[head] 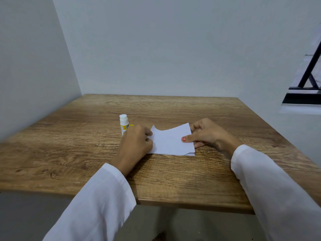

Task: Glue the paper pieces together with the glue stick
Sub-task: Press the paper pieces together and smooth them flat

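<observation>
Paper pieces point(171, 142): white sheets stacked near the middle of the wooden table point(173, 180); the top sheet has an uneven, notched upper-left edge; a second sheet peeks out beneath it along the lower-right corner; both lie flat on the wood.
Left hand point(134, 142): curled loosely, knuckles up, resting at the left edge of the paper; fingertips touch or pinch that edge, though the exact grip is hidden behind the knuckles.
Right hand point(207, 133): holds the right edge of the paper; thumb with a red-painted nail pressed flat on top of the sheet, other fingers tucked at and under the edge.
Glue stick point(124, 124): stands upright on the table just behind the left hand, apart from the paper; white top, yellow-and-white label; its lower part is hidden by the hand; whether the top is a cap or bare glue, I cannot tell.
Sleeves point(97, 202): white, long, covering both forearms to the wrists.
Surroundings: plain pale walls point(156, 49) meet in the corner behind the table.
</observation>
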